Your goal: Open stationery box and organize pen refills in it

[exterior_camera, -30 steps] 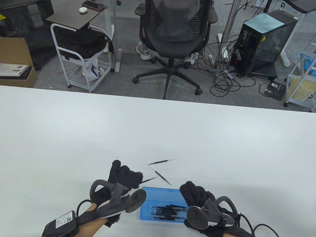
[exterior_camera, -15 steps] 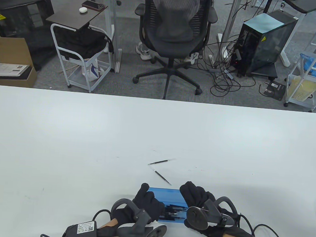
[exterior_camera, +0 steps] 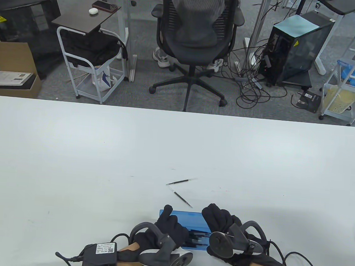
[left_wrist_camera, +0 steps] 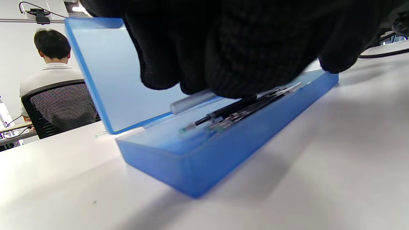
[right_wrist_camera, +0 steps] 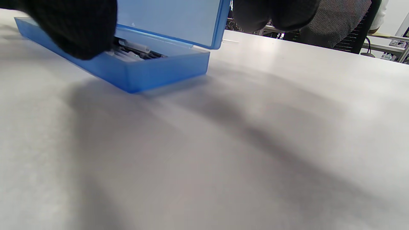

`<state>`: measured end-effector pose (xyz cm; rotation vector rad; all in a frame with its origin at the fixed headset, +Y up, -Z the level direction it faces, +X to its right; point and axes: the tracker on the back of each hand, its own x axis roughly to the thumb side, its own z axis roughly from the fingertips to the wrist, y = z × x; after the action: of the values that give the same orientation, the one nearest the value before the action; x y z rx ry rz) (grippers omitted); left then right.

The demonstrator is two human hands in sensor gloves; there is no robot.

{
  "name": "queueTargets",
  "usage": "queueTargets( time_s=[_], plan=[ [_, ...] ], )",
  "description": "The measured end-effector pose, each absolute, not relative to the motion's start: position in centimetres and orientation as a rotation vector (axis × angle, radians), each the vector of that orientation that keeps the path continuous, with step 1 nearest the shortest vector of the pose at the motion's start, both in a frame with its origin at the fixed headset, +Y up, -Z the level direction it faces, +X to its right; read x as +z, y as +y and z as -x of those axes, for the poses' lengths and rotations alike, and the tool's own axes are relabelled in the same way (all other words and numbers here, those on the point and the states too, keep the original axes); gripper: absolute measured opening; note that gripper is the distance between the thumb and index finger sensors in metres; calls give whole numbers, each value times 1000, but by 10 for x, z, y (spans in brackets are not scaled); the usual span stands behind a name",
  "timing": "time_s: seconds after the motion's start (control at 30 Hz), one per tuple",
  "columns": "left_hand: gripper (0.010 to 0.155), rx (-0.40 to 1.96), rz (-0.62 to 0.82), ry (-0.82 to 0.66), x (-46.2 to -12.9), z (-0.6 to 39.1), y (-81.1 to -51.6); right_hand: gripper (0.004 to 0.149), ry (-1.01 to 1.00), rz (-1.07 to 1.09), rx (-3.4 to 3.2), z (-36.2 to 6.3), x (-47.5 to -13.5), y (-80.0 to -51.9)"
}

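While the box (exterior_camera: 189, 220) stands open at the table's (exterior_camera: 71, 149) near edge, both hands work at it. Item, left hand (exterior_camera: 169, 230): over the tray's left end, fingers curled down onto a refill (left_wrist_camera: 223, 110) that lies in among the others; in the left wrist view the fingertips (left_wrist_camera: 230, 70) sit on its shaft, though whether they pinch it or merely press it down cannot be told. Item, right hand (exterior_camera: 219, 219): at the box's right end, fingers curled at the lid's (right_wrist_camera: 172, 19) right edge, seemingly holding the lid upright; the exact grip is hidden. Item, box tray (left_wrist_camera: 198, 159): blue translucent plastic, holding a row of dark refills (exterior_camera: 198, 237) lengthwise, tips uneven. Item, two loose refills (exterior_camera: 183, 199) (exterior_camera: 178, 181): on the table just beyond the lid, meeting in a shallow angle, apart from both hands. Beyond the table: an office chair (exterior_camera: 197, 33) and carts, not part of the work. Step in hand, by judgement: seating one refill in the tray, the opening being done. Next move, likely: free the left hand, reach past the lid for the nearer loose refill, pinch it by the shaft and lay it parallel with the rest, with the right hand steadying the lid.
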<state>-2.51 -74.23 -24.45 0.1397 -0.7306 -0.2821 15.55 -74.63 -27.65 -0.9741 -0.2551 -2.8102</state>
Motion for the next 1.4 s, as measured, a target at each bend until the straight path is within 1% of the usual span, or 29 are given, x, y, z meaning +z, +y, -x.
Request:
queueTargets(
  time_s=[0.13, 0.2, 0.23, 0.33, 0.47, 0.53, 0.63, 0.7, 0.8, 0.9, 1.0, 1.2, 1.4],
  plan=[
    [55, -281, -139, -735, -246, 25, -744, 116, -259, 973, -2813, -155, -277, -747],
    [53, -247, -124, -751, -245, 27, -739, 116, -260, 972, -2813, -155, -277, -747],
    [52, -225, -123, -759, -245, 28, -736, 116, -261, 971, -2814, -155, -277, -747],
    [48, -102, -160, -771, -246, 37, -714, 116, -265, 971, -2816, -156, -277, -747],
    [46, 30, -189, -683, -260, 51, -680, 116, -264, 970, -2815, -156, -277, -747],
    [45, 64, -176, -616, -274, 58, -666, 116, -265, 971, -2815, -156, -277, -746],
    [45, 76, -111, -514, -300, 66, -654, 116, -263, 973, -2814, -156, -277, -746],
    [45, 93, -75, -460, -319, 70, -652, 116, -261, 974, -2813, -156, -277, -746],
    [45, 43, -55, -415, -342, 71, -655, 116, -260, 976, -2812, -156, -277, -746],
    [45, 5, -14, -388, -364, 70, -665, 116, -259, 978, -2812, -157, -277, -746],
    [44, -40, -9, -399, -379, 66, -678, 116, -258, 981, -2812, -157, -277, -746],
    [46, -114, 4, -457, -400, 56, -701, 116, -264, 986, -2816, -157, -278, -746],
    [48, -184, 25, -518, -409, 50, -720, 116, -270, 990, -2820, -158, -278, -747]
  ],
)
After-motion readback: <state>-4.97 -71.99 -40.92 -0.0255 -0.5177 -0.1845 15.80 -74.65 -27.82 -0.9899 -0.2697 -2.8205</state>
